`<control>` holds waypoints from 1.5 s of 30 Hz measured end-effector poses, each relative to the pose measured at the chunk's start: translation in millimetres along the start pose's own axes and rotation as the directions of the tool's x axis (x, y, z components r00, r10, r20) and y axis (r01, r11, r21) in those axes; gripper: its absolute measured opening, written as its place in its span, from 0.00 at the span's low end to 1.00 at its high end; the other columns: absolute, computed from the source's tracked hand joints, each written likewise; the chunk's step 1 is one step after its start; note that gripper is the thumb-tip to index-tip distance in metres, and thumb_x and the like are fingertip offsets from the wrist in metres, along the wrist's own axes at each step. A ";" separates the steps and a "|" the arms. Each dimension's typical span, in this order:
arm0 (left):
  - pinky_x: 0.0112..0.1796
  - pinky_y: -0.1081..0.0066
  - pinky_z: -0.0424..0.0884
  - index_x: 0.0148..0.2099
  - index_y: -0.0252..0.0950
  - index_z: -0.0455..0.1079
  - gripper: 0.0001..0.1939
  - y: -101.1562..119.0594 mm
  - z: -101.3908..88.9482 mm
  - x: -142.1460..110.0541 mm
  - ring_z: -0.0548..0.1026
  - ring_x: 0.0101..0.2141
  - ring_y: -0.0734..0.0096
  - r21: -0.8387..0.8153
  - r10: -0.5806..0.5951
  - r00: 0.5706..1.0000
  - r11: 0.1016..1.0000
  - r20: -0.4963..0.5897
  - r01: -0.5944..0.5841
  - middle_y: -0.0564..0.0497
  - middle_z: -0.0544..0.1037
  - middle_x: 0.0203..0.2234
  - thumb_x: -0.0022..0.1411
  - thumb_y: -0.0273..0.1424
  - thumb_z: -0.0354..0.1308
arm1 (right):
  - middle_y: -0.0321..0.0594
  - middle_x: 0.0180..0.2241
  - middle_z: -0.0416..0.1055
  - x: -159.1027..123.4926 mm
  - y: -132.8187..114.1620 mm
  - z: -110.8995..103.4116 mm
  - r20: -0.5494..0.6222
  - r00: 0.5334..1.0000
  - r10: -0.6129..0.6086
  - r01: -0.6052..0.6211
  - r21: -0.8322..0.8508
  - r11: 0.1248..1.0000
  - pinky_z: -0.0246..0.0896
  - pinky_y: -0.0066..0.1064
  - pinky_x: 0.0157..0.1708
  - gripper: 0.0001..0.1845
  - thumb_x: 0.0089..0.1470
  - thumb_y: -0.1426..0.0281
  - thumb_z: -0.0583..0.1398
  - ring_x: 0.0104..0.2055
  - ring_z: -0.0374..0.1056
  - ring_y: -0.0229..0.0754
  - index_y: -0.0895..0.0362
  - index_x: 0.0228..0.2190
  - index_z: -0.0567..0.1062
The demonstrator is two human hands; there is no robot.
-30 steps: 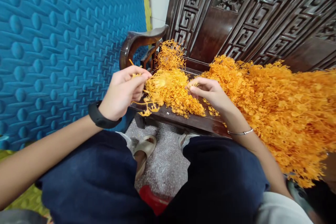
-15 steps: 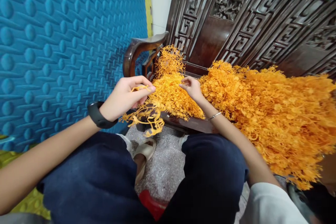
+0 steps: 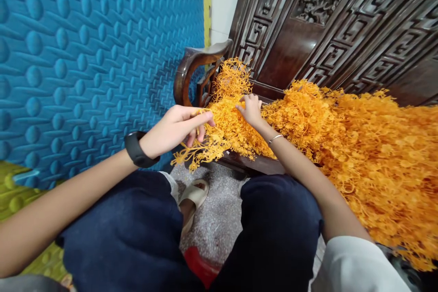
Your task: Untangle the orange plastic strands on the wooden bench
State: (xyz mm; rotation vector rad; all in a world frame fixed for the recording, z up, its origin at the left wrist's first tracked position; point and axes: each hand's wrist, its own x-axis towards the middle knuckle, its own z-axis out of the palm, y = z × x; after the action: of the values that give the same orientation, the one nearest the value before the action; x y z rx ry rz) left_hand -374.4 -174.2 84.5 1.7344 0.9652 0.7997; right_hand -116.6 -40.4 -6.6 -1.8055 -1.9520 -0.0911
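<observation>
Sprigs [image 3: 200,151] of yellow-orange dangle below the left hand [image 3: 179,128], its grip loosely closed on their stems, near the front edge of the table [image 3: 258,164]. Over a small heap [image 3: 236,133] of loose orange pieces, the right hand [image 3: 251,110] has its grip open, thumb parted from curved fingers; whether it touches the heap cannot be told. An orange tangle [image 3: 233,78] lies behind, near the wooden arm [image 3: 182,77]. To the right, a large orange pile [image 3: 383,155] spreads out before the carved back [image 3: 290,48].
</observation>
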 end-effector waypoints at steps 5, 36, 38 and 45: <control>0.19 0.78 0.64 0.29 0.33 0.76 0.17 -7.7 0.2 4.0 0.67 0.16 0.79 0.027 0.074 0.997 0.997 -0.012 -0.074 0.51 0.74 0.18 0.60 0.40 0.54 | 0.57 0.46 0.65 -14.2 -16.3 -5.1 -0.073 0.996 -0.055 0.058 0.036 0.998 0.49 0.50 0.50 0.15 0.55 0.63 0.56 0.51 0.57 0.56 0.62 0.40 0.69; 0.48 0.69 0.66 0.45 0.40 0.69 0.14 5.4 12.5 4.2 0.71 0.49 0.64 -0.060 0.437 0.842 0.877 -0.315 -0.477 0.48 0.74 0.45 0.59 0.39 0.55 | 0.39 0.38 0.72 -94.8 -92.6 -138.1 0.136 0.868 -0.477 0.164 0.828 0.536 0.64 0.34 0.44 0.13 0.52 0.60 0.61 0.41 0.67 0.39 0.56 0.36 0.75; 0.52 0.67 0.62 0.50 0.39 0.66 0.21 5.7 16.6 6.0 0.68 0.53 0.63 -0.027 0.453 0.870 0.884 -0.195 -0.467 0.46 0.72 0.50 0.56 0.38 0.60 | 0.40 0.41 0.72 -97.2 -94.3 -141.1 0.128 0.821 -0.556 0.234 0.813 0.534 0.63 0.35 0.46 0.13 0.54 0.61 0.59 0.44 0.67 0.40 0.55 0.38 0.75; 0.45 0.65 0.68 0.54 0.37 0.61 0.33 2.1 24.2 10.1 0.74 0.43 0.65 -0.019 0.322 0.942 0.947 0.097 -0.321 0.47 0.74 0.44 0.47 0.33 0.67 | 0.41 0.45 0.70 -100.5 -91.1 -142.1 0.097 0.814 -0.572 0.272 0.807 0.524 0.63 0.34 0.48 0.18 0.53 0.62 0.61 0.46 0.67 0.40 0.54 0.45 0.72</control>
State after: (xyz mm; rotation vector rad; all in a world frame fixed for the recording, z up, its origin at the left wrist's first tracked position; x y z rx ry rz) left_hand -348.6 -176.1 79.5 1.9387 0.6197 0.9105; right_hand -159.8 -196.3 104.8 -0.7600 -2.1498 0.8572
